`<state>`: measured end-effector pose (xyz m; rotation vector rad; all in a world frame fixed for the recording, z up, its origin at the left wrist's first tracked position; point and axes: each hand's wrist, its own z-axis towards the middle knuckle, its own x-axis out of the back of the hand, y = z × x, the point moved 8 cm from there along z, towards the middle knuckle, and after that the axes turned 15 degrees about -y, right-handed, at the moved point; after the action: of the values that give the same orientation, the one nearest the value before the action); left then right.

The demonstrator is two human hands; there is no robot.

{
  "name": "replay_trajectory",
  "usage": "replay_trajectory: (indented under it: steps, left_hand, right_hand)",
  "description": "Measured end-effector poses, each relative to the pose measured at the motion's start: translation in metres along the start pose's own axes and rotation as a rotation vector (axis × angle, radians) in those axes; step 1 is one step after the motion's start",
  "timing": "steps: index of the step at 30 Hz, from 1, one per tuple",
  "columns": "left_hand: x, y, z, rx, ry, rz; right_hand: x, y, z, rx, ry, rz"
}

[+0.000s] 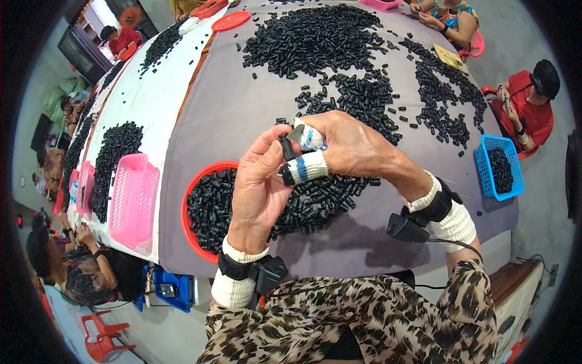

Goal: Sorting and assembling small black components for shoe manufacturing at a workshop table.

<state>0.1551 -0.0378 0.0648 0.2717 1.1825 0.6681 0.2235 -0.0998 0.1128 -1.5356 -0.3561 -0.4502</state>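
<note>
Above the table, my left hand (260, 179) pinches a small black ribbed cylinder (287, 147) between thumb and fingertips. My right hand (339, 139) is closed just beside it, touching or almost touching the piece. From its grip sticks out a small dark grey blade-like tool (295, 133). One right finger wears a white knit finger cover (307, 167) with a blue stripe and a dark, soiled tip. White wrapping with blue print (311, 139) lies at the right thumb. How far the tool extends inside the hand is hidden.
Beneath my hands, a red round tray (187, 227) holds many black cylinders, with more heaped beside it (315, 206) and across the grey-covered table (315, 39). A pink basket (134, 200) stands left, a blue basket (509, 188) right. Other people sit around the tables.
</note>
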Motion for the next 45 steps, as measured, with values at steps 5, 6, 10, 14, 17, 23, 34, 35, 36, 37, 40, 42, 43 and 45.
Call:
replay_trajectory:
  steps: [5, 6, 10, 14, 17, 23, 34, 35, 36, 37, 40, 42, 43, 45]
  left_hand:
    - [-0.001, -0.003, -0.002, 0.006, 0.004, -0.007]
    - [-0.001, -0.003, -0.001, 0.003, 0.001, 0.003]
    - [0.001, -0.002, -0.002, -0.008, 0.033, 0.022]
    - [0.001, -0.002, -0.002, 0.009, 0.061, 0.113]
    - [0.003, -0.002, -0.001, 0.015, 0.046, 0.109]
    - [0.003, -0.003, -0.001, 0.018, 0.004, 0.083]
    - [0.003, 0.000, -0.002, 0.021, 0.109, 0.161]
    - [0.000, 0.000, -0.002, 0.023, 0.080, 0.175]
    - [-0.002, 0.000, -0.001, 0.027, 0.049, 0.187]
    - [-0.002, -0.001, 0.000, 0.027, 0.047, 0.186]
    - [-0.006, -0.001, 0.001, 0.021, 0.021, 0.203]
    - [-0.002, -0.002, -0.001, 0.042, 0.043, 0.186]
    - [-0.001, -0.002, -0.002, 0.038, 0.046, 0.187]
    - [0.000, -0.001, -0.002, 0.028, 0.054, 0.200]
  right_hand:
    - [-0.001, 0.000, -0.002, 0.032, 0.004, -0.025]
    - [0.000, -0.001, -0.002, 0.032, 0.007, -0.023]
    - [0.001, -0.002, -0.002, 0.019, 0.005, -0.073]
    - [0.000, 0.000, -0.002, 0.033, -0.003, -0.110]
    - [0.000, 0.001, -0.002, 0.042, -0.005, -0.165]
    - [-0.004, 0.001, -0.004, 0.077, -0.036, -0.195]
    - [0.011, 0.000, -0.016, 0.062, 0.192, -0.105]
    - [0.011, 0.003, -0.016, 0.073, 0.187, -0.058]
    - [0.010, 0.007, -0.016, 0.082, 0.185, -0.012]
    - [0.010, 0.009, -0.016, 0.081, 0.186, -0.014]
    - [0.006, 0.015, -0.015, 0.068, 0.161, 0.033]
    - [0.002, 0.018, -0.013, 0.105, 0.130, 0.114]
    - [0.001, 0.019, -0.011, 0.107, 0.126, 0.115]
    - [-0.002, 0.023, -0.010, 0.089, 0.124, 0.137]
